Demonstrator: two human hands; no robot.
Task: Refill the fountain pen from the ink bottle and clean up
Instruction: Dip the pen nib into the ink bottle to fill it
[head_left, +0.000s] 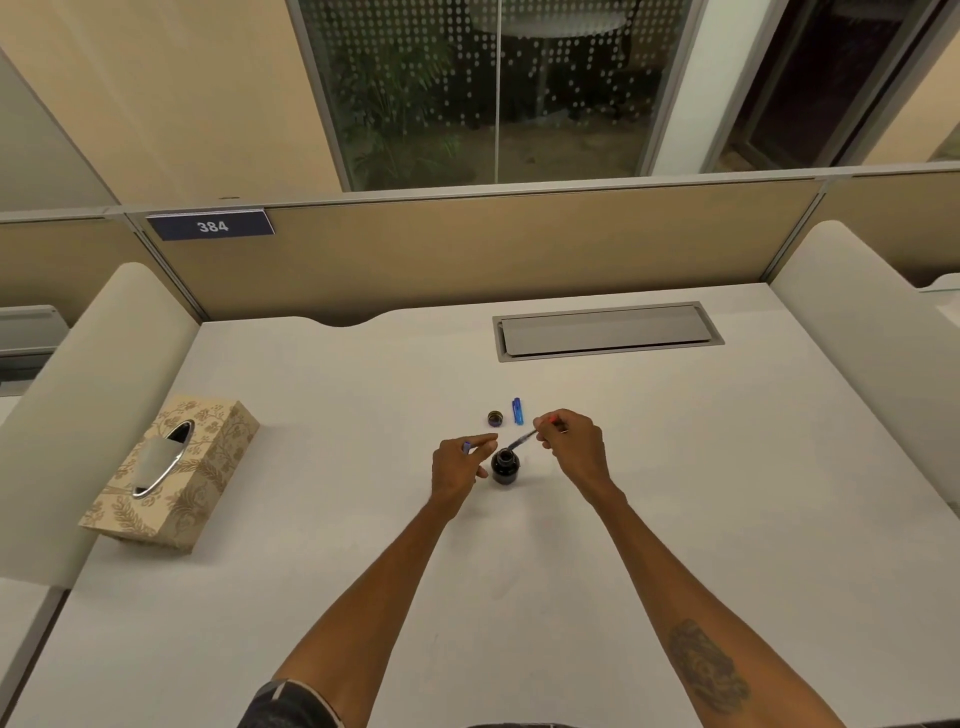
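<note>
Well inside desk edges — right fingers pinch pen over ink bottle, left fingers pinch blue piece

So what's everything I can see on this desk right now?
ink bottle: 1, dark, open, between the hands
bottle cap: 1, dark, behind the bottle
pen part: 1, blue, right of the cap
pen: 1, thin, tip at the bottle mouth
tissue box: 1, beige patterned, desk's left
cable hatch: 1, grey, far side
number plate: 1, navy, on partition
desk: 1, white
left hand: pinches small blue piece
right hand: pinches the pen
</note>
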